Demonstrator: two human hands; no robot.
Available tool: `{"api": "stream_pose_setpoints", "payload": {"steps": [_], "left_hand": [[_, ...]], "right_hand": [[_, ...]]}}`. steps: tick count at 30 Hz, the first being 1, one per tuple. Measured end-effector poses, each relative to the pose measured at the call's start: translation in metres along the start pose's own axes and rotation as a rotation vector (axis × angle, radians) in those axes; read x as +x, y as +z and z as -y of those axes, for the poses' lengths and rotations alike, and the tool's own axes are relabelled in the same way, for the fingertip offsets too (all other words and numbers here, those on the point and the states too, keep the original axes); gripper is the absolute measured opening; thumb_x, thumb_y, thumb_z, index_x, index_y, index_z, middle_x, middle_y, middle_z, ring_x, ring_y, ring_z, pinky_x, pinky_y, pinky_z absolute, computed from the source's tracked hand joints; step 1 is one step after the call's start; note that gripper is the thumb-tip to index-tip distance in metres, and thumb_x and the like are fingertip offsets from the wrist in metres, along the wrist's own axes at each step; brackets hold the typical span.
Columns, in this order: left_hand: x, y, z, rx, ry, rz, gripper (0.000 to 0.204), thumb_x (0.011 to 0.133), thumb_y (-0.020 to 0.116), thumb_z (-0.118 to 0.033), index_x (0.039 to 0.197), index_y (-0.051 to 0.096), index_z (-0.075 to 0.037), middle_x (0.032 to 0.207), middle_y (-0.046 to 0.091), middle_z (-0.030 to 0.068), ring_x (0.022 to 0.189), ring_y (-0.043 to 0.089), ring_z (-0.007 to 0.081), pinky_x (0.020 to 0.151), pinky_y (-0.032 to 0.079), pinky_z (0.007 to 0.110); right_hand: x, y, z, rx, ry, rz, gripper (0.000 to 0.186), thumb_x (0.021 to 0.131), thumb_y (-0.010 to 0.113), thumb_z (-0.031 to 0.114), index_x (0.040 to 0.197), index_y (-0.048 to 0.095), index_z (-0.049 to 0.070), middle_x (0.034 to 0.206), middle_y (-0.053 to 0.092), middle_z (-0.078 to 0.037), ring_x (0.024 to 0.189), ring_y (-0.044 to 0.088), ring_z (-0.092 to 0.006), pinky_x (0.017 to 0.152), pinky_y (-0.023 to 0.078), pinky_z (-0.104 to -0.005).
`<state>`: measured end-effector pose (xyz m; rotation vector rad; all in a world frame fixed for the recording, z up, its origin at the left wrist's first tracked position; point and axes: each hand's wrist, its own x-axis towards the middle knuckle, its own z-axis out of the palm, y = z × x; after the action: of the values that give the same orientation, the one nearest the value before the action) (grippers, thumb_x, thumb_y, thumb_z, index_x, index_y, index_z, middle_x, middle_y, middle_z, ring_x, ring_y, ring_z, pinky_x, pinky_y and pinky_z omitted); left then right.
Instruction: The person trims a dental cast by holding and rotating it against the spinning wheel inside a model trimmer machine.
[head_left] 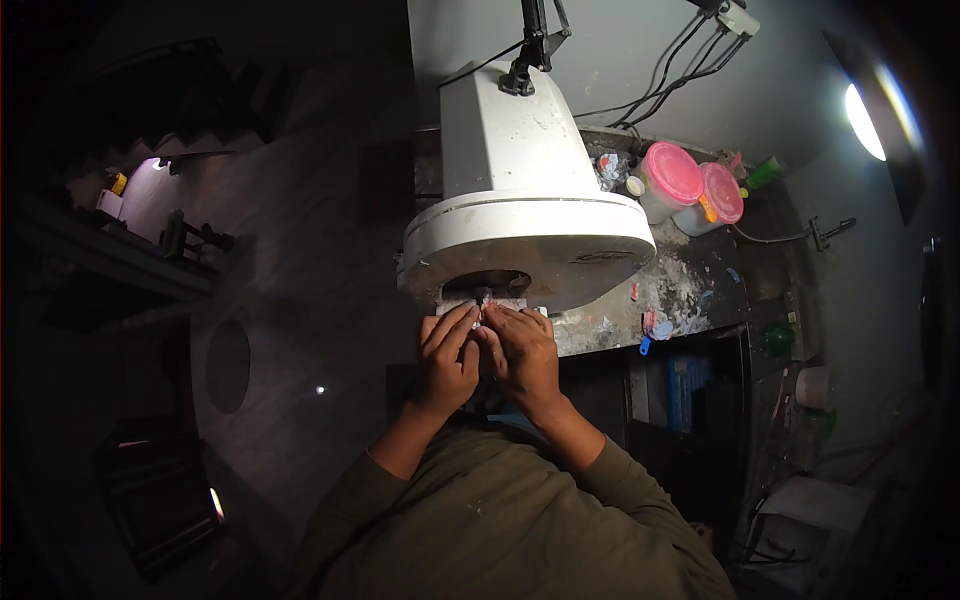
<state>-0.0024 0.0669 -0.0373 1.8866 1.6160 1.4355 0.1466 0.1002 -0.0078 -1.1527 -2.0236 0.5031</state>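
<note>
My left hand [446, 358] and my right hand [524, 352] are pressed together at the front edge of a workbench. Their fingertips meet on a small pale object [483, 303], which I hold just under the rim of a large white lamp shade [520, 200]. The object is mostly hidden by my fingers and the shade, so its shape is unclear. Both forearms rise from olive-green sleeves at the bottom of the view.
A stained workbench [690, 285] runs to the right, carrying two white tubs with pink lids [690, 185] and small scraps. Cables [680, 75] hang on the wall behind. A blue crate [688, 385] sits below the bench. The left side is dark, with shelves [130, 250].
</note>
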Motion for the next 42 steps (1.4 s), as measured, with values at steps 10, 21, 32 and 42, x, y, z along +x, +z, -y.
{"api": "stream_pose_setpoints", "payload": {"steps": [10, 21, 32, 42], "left_hand": [[0.006, -0.005, -0.006, 0.106, 0.073, -0.106, 0.027, 0.091, 0.066, 0.007, 0.116, 0.074, 0.003, 0.115, 0.073, 0.0193, 0.100, 0.070, 0.0367, 0.088, 0.055, 0.043], [0.011, -0.005, -0.006, 0.138, 0.015, -0.202, 0.017, 0.094, 0.066, 0.008, 0.109, 0.073, 0.005, 0.108, 0.076, 0.0205, 0.096, 0.073, 0.0383, 0.088, 0.058, 0.045], [0.011, -0.009, -0.009, 0.195, 0.149, -0.175, 0.015, 0.087, 0.071, 0.010, 0.101, 0.075, 0.006, 0.102, 0.076, 0.0176, 0.094, 0.073, 0.0340, 0.087, 0.058, 0.042], [0.013, -0.003, -0.011, 0.167, 0.118, -0.207, 0.021, 0.080, 0.072, 0.015, 0.099, 0.076, 0.006, 0.097, 0.076, 0.0176, 0.090, 0.073, 0.0339, 0.083, 0.059, 0.041]], "right_hand": [[-0.008, -0.001, 0.003, 0.127, -0.007, 0.133, 0.043, 0.097, 0.071, 0.018, 0.136, 0.067, 0.001, 0.134, 0.070, -0.019, 0.137, 0.059, -0.0327, 0.123, 0.027, -0.0513], [-0.009, 0.006, -0.002, 0.016, -0.088, 0.245, 0.056, 0.093, 0.072, 0.019, 0.143, 0.058, -0.002, 0.142, 0.065, -0.019, 0.148, 0.044, -0.0384, 0.124, 0.019, -0.0602], [-0.006, 0.001, -0.004, 0.069, -0.080, 0.272, 0.055, 0.092, 0.071, 0.018, 0.141, 0.059, -0.003, 0.132, 0.070, -0.019, 0.145, 0.047, -0.0389, 0.124, 0.018, -0.0595], [0.000, -0.004, 0.000, 0.104, -0.019, 0.274, 0.053, 0.092, 0.070, 0.017, 0.141, 0.061, -0.001, 0.126, 0.072, -0.019, 0.143, 0.049, -0.0368, 0.124, 0.019, -0.0574]]}}
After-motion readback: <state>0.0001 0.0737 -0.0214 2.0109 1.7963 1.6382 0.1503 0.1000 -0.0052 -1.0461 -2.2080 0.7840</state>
